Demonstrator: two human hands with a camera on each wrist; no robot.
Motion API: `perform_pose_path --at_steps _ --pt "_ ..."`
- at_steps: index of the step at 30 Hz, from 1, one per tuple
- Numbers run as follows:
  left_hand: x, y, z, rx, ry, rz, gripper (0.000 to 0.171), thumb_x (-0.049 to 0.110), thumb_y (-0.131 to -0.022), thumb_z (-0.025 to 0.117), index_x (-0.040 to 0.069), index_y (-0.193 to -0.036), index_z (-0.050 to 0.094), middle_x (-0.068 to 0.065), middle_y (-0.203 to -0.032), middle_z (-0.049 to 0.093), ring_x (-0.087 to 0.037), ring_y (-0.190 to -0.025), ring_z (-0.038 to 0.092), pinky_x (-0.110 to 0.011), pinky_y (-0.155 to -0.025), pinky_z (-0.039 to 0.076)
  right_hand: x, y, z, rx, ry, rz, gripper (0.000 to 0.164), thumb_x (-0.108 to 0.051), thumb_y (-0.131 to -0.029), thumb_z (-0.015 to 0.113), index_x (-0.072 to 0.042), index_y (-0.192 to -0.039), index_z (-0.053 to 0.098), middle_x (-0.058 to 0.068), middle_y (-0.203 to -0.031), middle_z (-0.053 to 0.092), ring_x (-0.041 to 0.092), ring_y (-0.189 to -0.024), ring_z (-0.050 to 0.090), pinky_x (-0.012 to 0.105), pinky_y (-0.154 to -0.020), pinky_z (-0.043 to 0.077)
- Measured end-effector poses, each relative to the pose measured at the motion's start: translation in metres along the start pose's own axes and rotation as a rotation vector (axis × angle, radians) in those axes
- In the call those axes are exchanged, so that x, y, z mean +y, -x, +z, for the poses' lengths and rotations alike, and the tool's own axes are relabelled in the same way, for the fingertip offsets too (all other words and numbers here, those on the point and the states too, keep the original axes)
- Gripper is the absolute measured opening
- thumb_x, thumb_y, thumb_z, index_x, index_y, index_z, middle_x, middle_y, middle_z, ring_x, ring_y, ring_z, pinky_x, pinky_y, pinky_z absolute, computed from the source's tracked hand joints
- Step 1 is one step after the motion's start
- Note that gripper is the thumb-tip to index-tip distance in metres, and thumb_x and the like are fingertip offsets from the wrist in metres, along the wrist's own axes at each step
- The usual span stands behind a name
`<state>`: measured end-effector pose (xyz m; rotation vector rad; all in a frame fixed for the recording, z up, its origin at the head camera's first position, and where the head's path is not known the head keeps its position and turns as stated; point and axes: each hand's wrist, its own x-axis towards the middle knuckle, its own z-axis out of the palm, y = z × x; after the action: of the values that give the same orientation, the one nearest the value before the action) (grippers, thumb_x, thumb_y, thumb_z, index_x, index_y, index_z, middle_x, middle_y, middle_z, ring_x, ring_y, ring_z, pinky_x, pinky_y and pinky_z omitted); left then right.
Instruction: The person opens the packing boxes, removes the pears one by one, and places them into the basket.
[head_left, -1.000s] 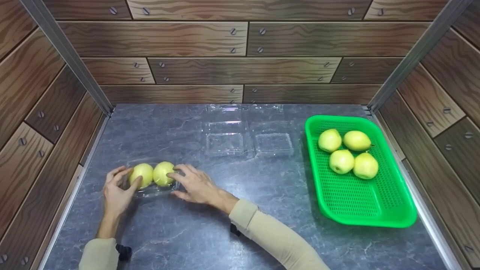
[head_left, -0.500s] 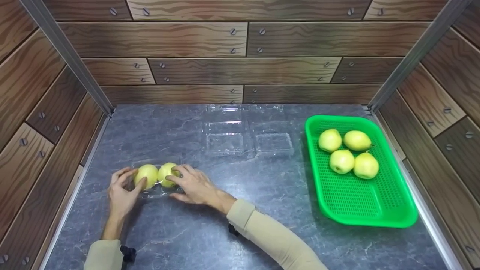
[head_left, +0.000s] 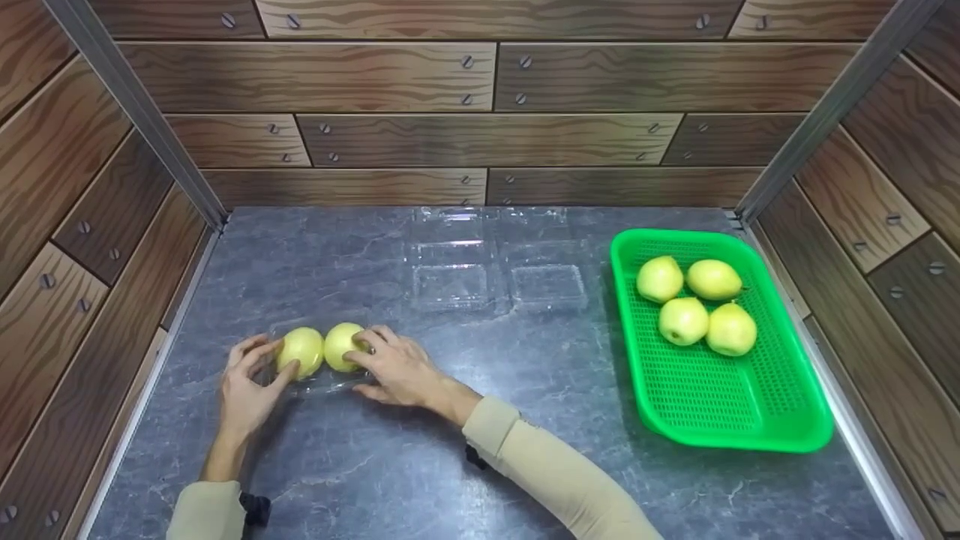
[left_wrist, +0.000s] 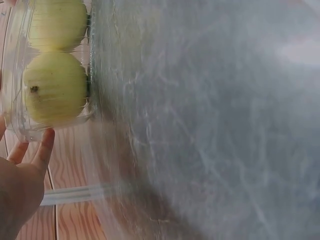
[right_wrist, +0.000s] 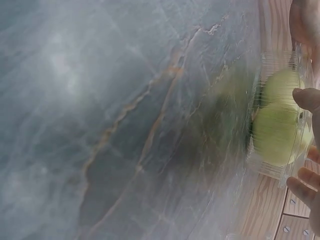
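The clear container (head_left: 328,385), with two yellow-green fruits (head_left: 301,352) side by side inside, is located at the left of the tabletop (head_left: 540,367). The left hand (head_left: 250,386) grips its left end, fingers partly spread and curved around it; the right hand (head_left: 403,369) grips the right end likewise. A green basket (head_left: 705,401) at right contains four similar fruits (head_left: 684,321).
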<state>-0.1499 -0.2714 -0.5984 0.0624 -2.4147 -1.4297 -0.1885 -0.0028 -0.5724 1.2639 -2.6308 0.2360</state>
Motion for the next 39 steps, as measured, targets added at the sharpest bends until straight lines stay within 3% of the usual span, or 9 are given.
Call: perform_pose_path --at_steps 13,32,39 --pt "0.006 0.004 0.005 0.008 0.032 0.025 0.040 0.005 -0.082 0.089 -0.001 -0.120 0.076 -0.018 -0.140 0.059 0.011 -0.110 0.054 0.004 -0.097 0.047 0.003 0.012 -0.001 0.005 0.003 -0.005 0.052 -0.052 -0.095 0.072 -0.027 -0.139 0.063 0.005 -0.147 0.058 0.024 -0.138 0.055 0.035 -0.103 0.064" --pt "0.012 0.016 0.020 -0.031 0.041 0.065 0.042 0.003 -0.079 0.091 0.002 -0.119 0.077 -0.016 -0.140 0.061 0.011 -0.114 0.054 0.002 -0.096 0.050 0.016 0.038 -0.008 0.050 0.021 -0.035 0.049 -0.052 -0.093 0.074 -0.026 -0.134 0.066 0.004 -0.141 0.062 0.022 -0.131 0.059 0.032 -0.103 0.063" --pt "0.014 0.020 0.026 -0.034 0.049 0.093 0.041 0.003 -0.078 0.091 0.003 -0.117 0.078 -0.016 -0.139 0.062 0.004 -0.115 0.056 0.000 -0.096 0.050 0.017 0.048 -0.010 0.055 0.005 -0.020 0.049 -0.052 -0.093 0.075 -0.026 -0.133 0.066 0.004 -0.141 0.062 0.022 -0.131 0.060 0.033 -0.103 0.064"
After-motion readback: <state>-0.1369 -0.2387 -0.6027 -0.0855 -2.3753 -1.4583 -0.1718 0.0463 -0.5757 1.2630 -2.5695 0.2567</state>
